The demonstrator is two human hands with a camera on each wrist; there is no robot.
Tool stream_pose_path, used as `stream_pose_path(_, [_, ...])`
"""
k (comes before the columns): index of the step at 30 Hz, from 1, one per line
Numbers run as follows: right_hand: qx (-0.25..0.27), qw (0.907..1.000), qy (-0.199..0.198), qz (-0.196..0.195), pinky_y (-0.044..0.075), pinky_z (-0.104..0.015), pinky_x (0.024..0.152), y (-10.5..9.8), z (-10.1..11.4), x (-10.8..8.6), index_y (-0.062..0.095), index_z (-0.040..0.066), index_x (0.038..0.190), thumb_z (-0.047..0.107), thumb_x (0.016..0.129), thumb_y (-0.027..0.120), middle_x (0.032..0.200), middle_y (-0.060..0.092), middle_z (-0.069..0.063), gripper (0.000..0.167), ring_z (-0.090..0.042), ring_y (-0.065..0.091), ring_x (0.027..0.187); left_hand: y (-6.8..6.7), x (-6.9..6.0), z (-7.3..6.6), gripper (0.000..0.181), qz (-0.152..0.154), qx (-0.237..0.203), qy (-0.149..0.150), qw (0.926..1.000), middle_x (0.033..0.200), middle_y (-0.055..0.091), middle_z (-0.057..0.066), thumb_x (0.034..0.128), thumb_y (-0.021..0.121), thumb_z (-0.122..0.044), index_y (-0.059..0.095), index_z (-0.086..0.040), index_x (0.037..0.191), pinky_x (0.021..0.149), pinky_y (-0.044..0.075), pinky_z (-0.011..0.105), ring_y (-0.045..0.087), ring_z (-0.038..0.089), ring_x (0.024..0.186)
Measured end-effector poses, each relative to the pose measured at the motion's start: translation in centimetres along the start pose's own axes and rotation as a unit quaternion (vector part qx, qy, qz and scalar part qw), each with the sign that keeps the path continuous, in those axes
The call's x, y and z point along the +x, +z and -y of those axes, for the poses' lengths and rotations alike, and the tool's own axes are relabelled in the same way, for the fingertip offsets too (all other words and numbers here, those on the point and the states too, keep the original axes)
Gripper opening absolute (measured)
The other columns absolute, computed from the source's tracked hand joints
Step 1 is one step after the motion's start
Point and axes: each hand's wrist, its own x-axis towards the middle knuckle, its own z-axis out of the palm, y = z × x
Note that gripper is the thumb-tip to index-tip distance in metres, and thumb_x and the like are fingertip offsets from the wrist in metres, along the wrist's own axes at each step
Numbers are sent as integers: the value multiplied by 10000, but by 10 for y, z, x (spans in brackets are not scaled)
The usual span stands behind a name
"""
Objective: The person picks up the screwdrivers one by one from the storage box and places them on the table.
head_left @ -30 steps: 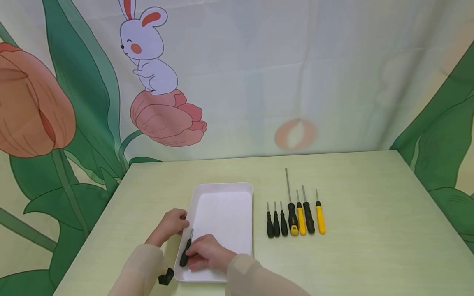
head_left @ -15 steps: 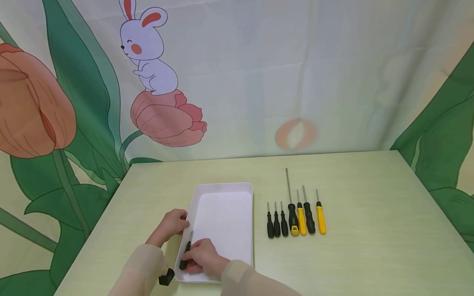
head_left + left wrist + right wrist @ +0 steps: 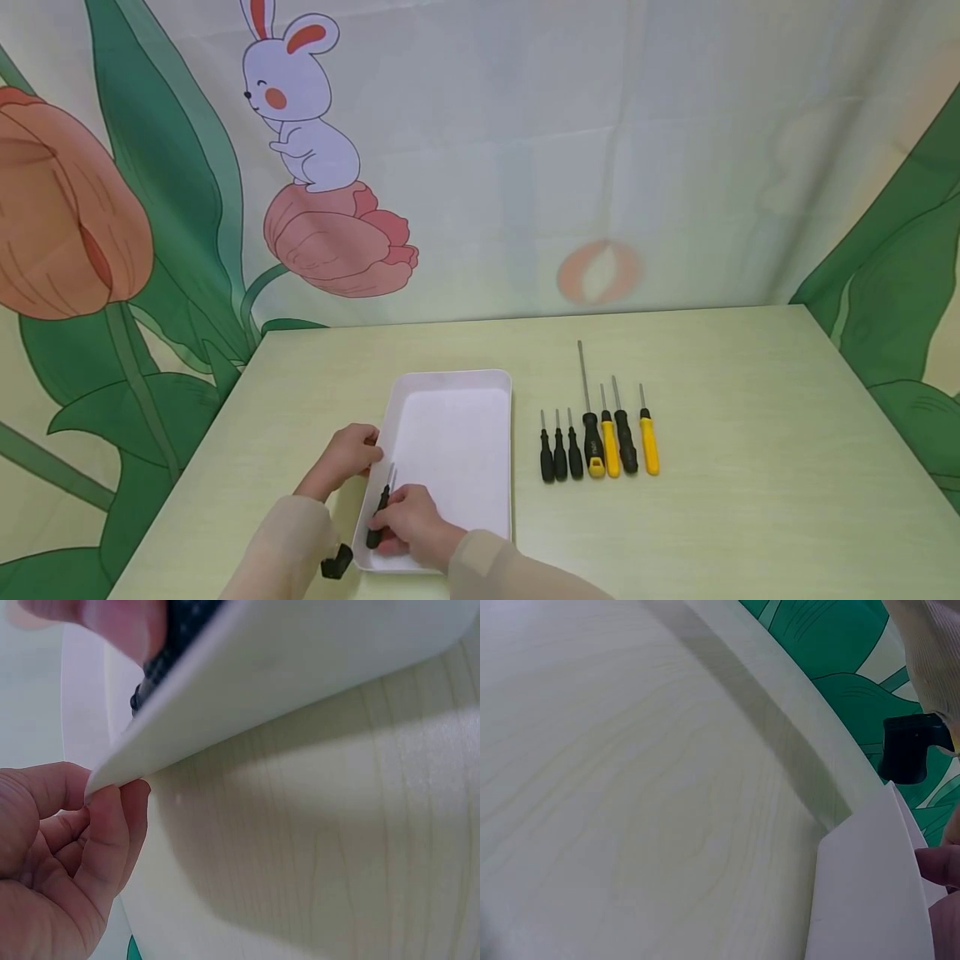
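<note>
A white rectangular tray (image 3: 457,442) lies on the pale wooden table. My left hand (image 3: 347,454) holds its left wall; in the left wrist view the thumb and fingers of that hand (image 3: 67,855) pinch the tray's edge. Inside, along the left wall, a small black-handled screwdriver (image 3: 383,497) points away from me. My right hand (image 3: 416,521) pinches its handle and covers part of it. Beyond the tray wall in the left wrist view show the textured dark handle (image 3: 187,630) and a right-hand fingertip. Right-hand fingers (image 3: 941,866) appear at the right wrist view's edge, beside the tray wall.
Right of the tray, several screwdrivers lie in a row: small black ones (image 3: 560,458), a long black-and-yellow one (image 3: 592,442), a black one (image 3: 626,442) and yellow-handled ones (image 3: 649,446). A black block (image 3: 337,562) sits by the left sleeve. A printed curtain (image 3: 480,167) hangs behind the table.
My right hand has moved slightly left and towards me on the screwdriver's handle. The screwdriver has shifted a little within the tray. My left hand has stayed on the tray wall.
</note>
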Motion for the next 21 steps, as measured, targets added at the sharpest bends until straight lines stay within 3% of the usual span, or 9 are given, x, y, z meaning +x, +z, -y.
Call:
stream_pose_path(12, [-85, 9994, -316, -139, 451, -225, 382, -12, 6, -2, 463, 46, 750, -70, 657, 616, 589, 526, -45, 213, -106, 487, 415, 0, -2, -1, 150, -22, 20, 32, 10000, 769, 594, 102, 756, 498, 22, 581, 67, 872, 551, 515, 297, 557, 140, 638])
stream_pose_path(21, [-47, 9992, -402, -65, 434, -209, 376, -23, 17, -3, 465, 32, 769, -90, 650, 597, 638, 517, -48, 215, -122, 483, 424, 1, -1, 0, 128, -23, 94, 17, 10000, 744, 571, 83, 762, 504, 12, 576, 57, 858, 551, 514, 295, 549, 133, 635])
